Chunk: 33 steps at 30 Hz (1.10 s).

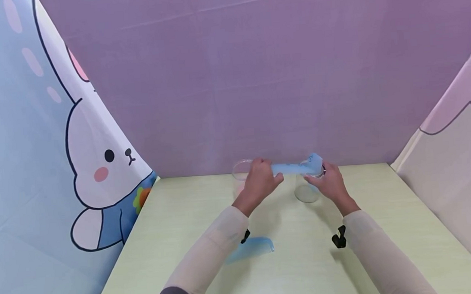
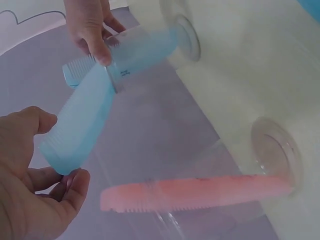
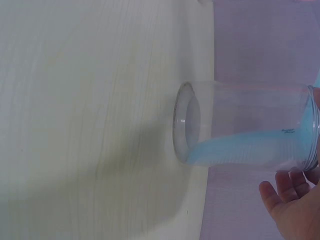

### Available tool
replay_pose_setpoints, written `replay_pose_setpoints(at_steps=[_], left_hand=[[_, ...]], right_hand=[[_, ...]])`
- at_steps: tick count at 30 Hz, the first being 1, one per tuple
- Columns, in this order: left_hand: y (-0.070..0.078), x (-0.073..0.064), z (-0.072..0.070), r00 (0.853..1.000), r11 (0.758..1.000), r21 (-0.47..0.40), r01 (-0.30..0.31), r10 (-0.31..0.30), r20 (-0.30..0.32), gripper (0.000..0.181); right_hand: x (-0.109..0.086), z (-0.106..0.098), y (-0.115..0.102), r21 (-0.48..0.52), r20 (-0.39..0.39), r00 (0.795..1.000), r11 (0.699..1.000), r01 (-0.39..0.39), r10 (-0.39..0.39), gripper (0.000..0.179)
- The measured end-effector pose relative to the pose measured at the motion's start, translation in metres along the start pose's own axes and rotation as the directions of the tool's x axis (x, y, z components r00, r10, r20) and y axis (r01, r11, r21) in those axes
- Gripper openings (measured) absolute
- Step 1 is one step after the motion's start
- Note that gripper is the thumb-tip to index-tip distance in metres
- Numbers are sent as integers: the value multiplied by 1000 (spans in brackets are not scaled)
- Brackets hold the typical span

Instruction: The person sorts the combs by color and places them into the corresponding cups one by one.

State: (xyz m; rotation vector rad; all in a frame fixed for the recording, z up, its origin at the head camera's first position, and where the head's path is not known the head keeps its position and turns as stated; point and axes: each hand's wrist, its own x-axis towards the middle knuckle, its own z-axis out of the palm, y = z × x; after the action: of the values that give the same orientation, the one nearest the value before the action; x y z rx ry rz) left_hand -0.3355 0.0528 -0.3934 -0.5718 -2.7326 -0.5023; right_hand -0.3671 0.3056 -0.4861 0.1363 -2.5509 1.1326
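Note:
My left hand (image 1: 259,179) pinches one end of a translucent blue comb (image 2: 82,120) between thumb and fingers. The comb's other end meets the mouth of a clear jar (image 3: 255,110), close to my right thumb. With my right hand (image 1: 331,181) I hold this jar at its rim. Inside it a second blue comb (image 3: 240,145) leans, its upper end sticking out of the mouth. A pink comb (image 2: 200,194) stands in another clear jar (image 2: 275,155), which my left hand partly hides in the head view.
A third blue comb (image 1: 254,247) lies on the pale table (image 1: 299,269) near my left forearm. Behind the jars rises a purple cloth backdrop (image 1: 231,84). A printed rabbit cloth (image 1: 107,173) hangs at the left, a pale cloth (image 1: 460,173) at the right.

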Motion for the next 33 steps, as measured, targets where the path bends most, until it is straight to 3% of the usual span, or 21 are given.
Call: replay_pose_setpoints(at_steps=[4, 9, 11, 14, 28, 33], left_hand=[[11, 6, -1, 1000, 1000, 10, -5, 5, -17, 32], [20, 13, 0, 1000, 993, -116, 8, -9, -11, 52], [22, 14, 1, 1000, 986, -168, -11, 9, -11, 61], [23, 14, 1, 998, 983, -171, -66, 65, -12, 66], [7, 5, 1, 984, 982, -133, -132, 146, 99, 62], [-1, -2, 2, 982, 982, -124, -144, 158, 108, 63]], right_hand=[[0, 1, 0, 6, -5, 1000, 1000, 0, 0, 66], [-1, 2, 2, 4, -9, 1000, 1000, 4, -4, 64], [-1, 3, 2, 7, -4, 1000, 1000, 8, -8, 62], [-1, 3, 1, 17, 1, 1000, 1000, 7, -7, 61], [1, 2, -1, -17, -3, 1000, 999, -30, 30, 74], [0, 1, -1, -28, 3, 998, 998, -58, 58, 75]])
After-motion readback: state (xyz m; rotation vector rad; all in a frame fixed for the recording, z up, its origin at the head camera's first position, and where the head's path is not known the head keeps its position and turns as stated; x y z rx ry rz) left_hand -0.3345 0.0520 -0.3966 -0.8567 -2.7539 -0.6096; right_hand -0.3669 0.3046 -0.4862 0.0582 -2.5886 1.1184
